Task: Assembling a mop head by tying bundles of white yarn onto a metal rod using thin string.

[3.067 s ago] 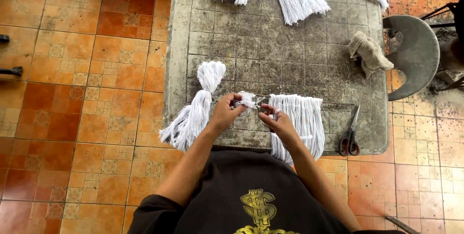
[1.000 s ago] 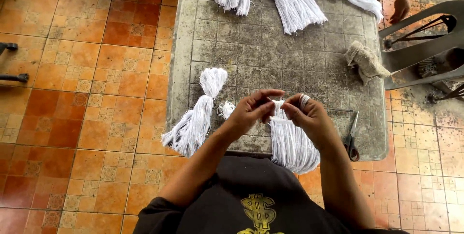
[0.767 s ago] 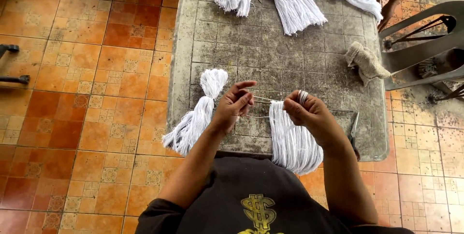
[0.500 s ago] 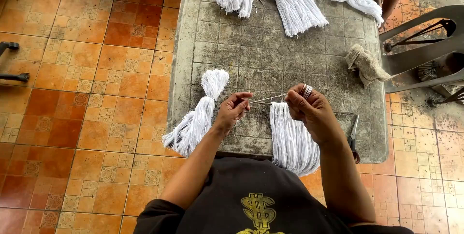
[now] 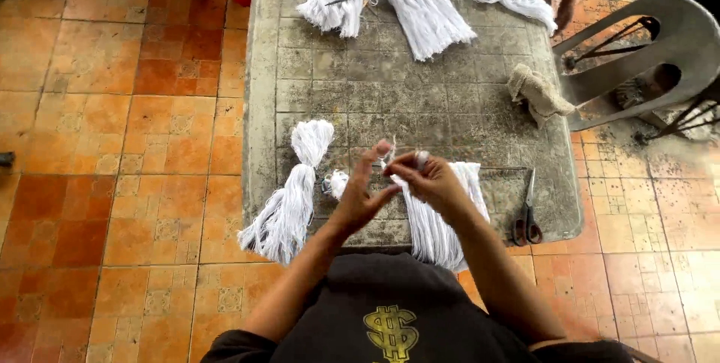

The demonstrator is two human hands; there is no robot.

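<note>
A thin white string (image 5: 387,159) is pinched between both hands just above the near edge of the grey counter (image 5: 420,100). Left hand (image 5: 358,196): thumb and forefinger closed on the string, other fingers spread upward. Right hand (image 5: 429,181): fingers curled tight on the string's other end, approx. touching the left fingertips. Directly under the right hand a white yarn bundle (image 5: 441,217) is laid flat, its strands hanging over the counter's near edge. A tied white mop head (image 5: 292,196) is seen to the left, near the left hand but apart. Scissors (image 5: 526,213) lie to the right, well apart. Further white bundles (image 5: 427,9) are set at the far end, beside another person's hand (image 5: 564,14).
</note>
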